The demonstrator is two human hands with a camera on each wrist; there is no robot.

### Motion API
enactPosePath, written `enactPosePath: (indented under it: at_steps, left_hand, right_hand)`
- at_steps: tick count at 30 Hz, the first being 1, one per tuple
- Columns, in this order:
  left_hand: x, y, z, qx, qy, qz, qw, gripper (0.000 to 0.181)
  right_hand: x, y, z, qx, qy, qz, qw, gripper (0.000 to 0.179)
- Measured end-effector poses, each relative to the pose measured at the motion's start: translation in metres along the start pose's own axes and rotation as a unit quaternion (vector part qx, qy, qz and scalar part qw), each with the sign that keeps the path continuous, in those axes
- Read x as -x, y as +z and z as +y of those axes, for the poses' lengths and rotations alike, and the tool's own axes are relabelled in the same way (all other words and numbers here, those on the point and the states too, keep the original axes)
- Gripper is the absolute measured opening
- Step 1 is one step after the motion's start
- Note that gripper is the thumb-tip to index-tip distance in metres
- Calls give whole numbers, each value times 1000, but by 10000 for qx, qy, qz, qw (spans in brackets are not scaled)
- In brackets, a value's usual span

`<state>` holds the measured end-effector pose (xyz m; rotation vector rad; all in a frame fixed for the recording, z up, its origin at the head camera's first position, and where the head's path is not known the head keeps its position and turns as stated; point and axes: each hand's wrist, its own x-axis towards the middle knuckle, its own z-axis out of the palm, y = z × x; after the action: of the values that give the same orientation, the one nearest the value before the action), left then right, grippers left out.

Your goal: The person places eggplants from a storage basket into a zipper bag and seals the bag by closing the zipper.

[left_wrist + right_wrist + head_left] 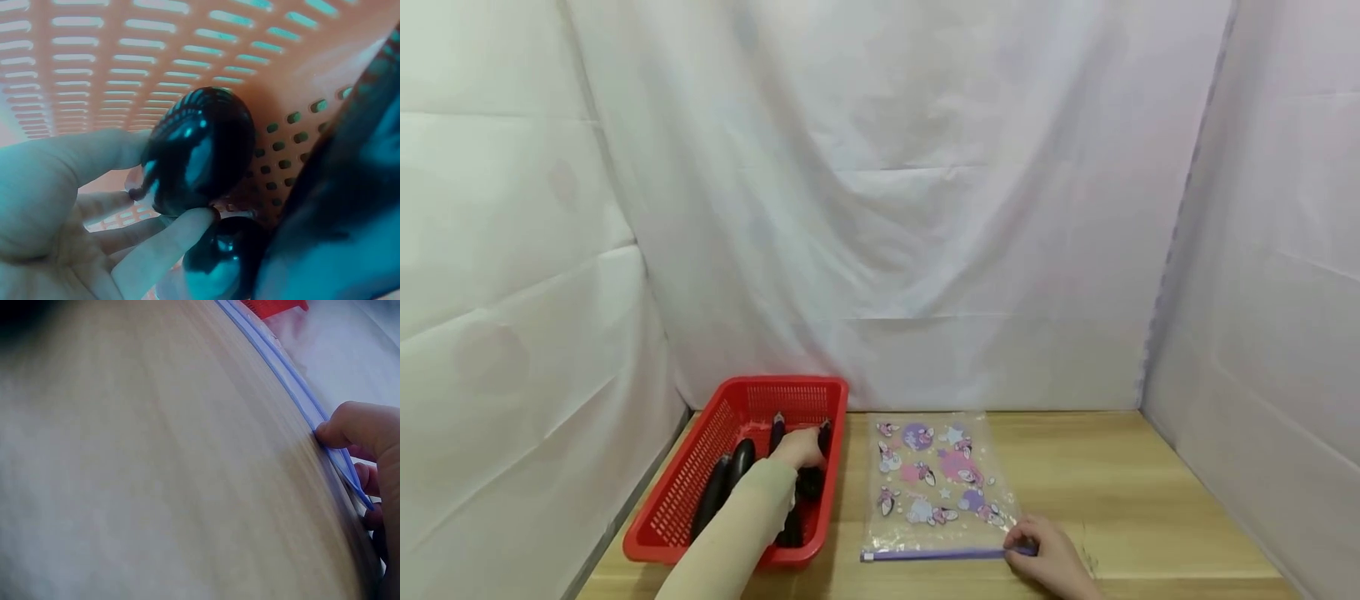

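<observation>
Inside a red slotted plastic basket (790, 381), my left hand (800, 448) reaches down among dark, glossy eggplants (742, 461). In the left wrist view its thumb and fingers (167, 240) curl round the rounded end of one eggplant (200, 150), near the slotted wall. A second eggplant (219, 265) sits just below those fingers, and a larger dark one (350, 206) fills the right side. My right hand (1047, 557) pinches the right end of the purple zip edge (940, 554) of a clear plastic bag (902, 492) printed with cartoon figures, lying flat on the table.
The wooden table (1097, 475) is enclosed by white sheets (910, 250) at the back and both sides. The basket stands at the left, close beside the bag. A small white slider (868, 557) sits at the zip's left end.
</observation>
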<state>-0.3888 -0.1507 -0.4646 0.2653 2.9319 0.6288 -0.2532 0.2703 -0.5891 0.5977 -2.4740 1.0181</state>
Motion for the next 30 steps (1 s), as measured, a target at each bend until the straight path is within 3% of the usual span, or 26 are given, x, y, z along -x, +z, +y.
enactPosePath:
  at_steps: [3,9,16,25,30]
  left_hand:
    - [-2,-3,1,67,66,162,9998,61]
    - [-3,-8,-2,155,-154,66,9997,71]
    - [-4,-4,-6,302,-206,105,9993,68]
    - [-3,4,-5,74,-385,129,9991,31]
    - [-4,7,-6,63,-384,84,9992,28]
  right_hand:
    - [-6,-2,-1,10,107,56,9999,29]
    - [-13,-3,-5,65,274,-47,9996,26]
    - [-9,-1,-7,-4,332,-61,9994,24]
    - [-4,1,-6,-14,274,11,9996,23]
    - [0,2,-4,-17,337,-68,9994,23]
